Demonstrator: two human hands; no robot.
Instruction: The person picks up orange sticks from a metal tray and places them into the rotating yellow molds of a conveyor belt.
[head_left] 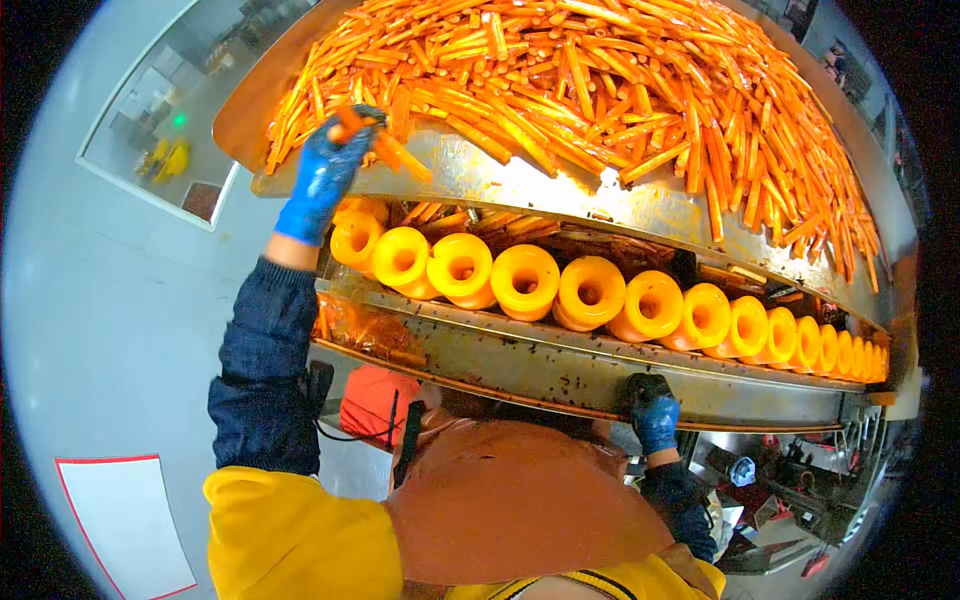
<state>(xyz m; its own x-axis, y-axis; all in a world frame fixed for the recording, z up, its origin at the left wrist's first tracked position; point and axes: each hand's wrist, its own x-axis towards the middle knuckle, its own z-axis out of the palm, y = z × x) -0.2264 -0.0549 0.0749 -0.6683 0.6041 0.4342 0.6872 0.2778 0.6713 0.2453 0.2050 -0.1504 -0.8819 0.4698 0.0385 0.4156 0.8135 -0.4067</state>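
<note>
My left hand (335,160), in a blue glove with dark fingertips, is raised at the left end of the metal tray (450,165). Its fingers are closed round orange sticks (400,157), which poke out to the right. A large heap of similar orange sticks (600,80) lies on the tray. Lower down, my right hand (653,412), also gloved in blue with dark fingers, rests curled at the edge of a metal trough (540,360). Whether it grips anything beyond that edge is hidden. Between tray and trough runs a curved row of yellow-orange cups (590,292) with round holes.
More sticks (430,213) lie behind the cups. Wet orange residue (365,330) coats the trough's left end. A brown apron (520,500) covers my front. A red-orange object (375,400) stands below left. A window (165,120) is in the wall at the upper left.
</note>
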